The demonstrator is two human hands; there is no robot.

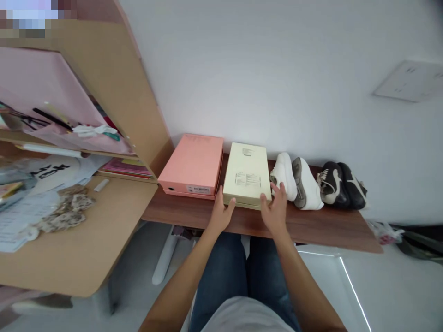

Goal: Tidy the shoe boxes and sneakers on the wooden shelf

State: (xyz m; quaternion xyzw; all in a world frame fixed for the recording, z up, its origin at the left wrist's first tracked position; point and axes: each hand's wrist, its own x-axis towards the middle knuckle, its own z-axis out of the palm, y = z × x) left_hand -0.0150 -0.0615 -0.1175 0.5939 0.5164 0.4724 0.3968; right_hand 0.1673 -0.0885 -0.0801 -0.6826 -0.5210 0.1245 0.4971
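A cream shoebox (247, 170) with printed text on its lid lies on the brown wooden board, its lid on. At its left front corner is my left hand (221, 213), fingers along the side and thumb against the front. My right hand (275, 212) grips the right front corner in the same way, its fingertips close to a white shoe. Left of the cream box sits a pink shoebox (195, 163), also lidded, with a label on its front edge. To the right stand a pair of white shoes (308, 184) and a pair of black-and-white shoes (341, 186).
The brown wooden board (311, 228) runs along a white wall with a socket plate (408, 80). On the left, a light wood desk (104, 230) with a shelf carries papers, a patterned cloth item (71, 210) and a pink hanging organizer. A plastic bag (384, 232) lies beyond the board's right end.
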